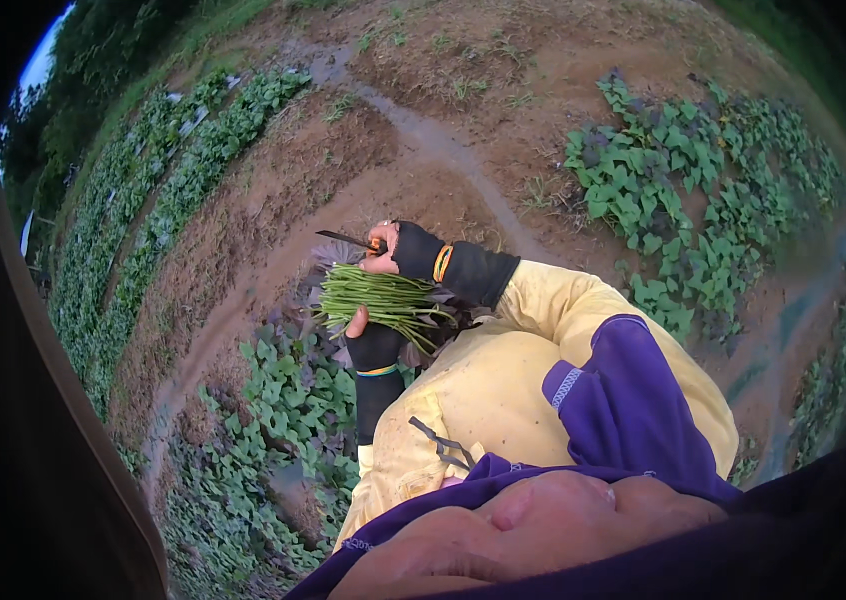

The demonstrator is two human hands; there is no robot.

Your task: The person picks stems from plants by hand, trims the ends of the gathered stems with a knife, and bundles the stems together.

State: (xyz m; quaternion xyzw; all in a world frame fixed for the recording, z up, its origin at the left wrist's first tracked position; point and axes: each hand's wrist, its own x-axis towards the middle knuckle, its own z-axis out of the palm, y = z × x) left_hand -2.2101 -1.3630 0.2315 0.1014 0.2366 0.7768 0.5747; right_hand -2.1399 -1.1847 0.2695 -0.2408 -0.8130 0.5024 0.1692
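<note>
My left hand (pixel 371 342), in a black fingerless glove, grips a thick bundle of cut green stems (pixel 375 296) from below. Purple-tinged leaves hang from the bundle's right end. My right hand (pixel 395 250), also in a black fingerless glove with an orange wristband, rests on top of the bundle and holds a small knife (pixel 345 239) with a dark blade pointing left. Both forearms wear yellow sleeves and come in from the lower right.
Rows of low green leafy vines (pixel 273 420) grow below and left of my hands; another patch (pixel 663 190) lies at the upper right. Bare wet brown soil (pixel 423 130) with a narrow furrow runs between them. A hat brim darkens the left edge.
</note>
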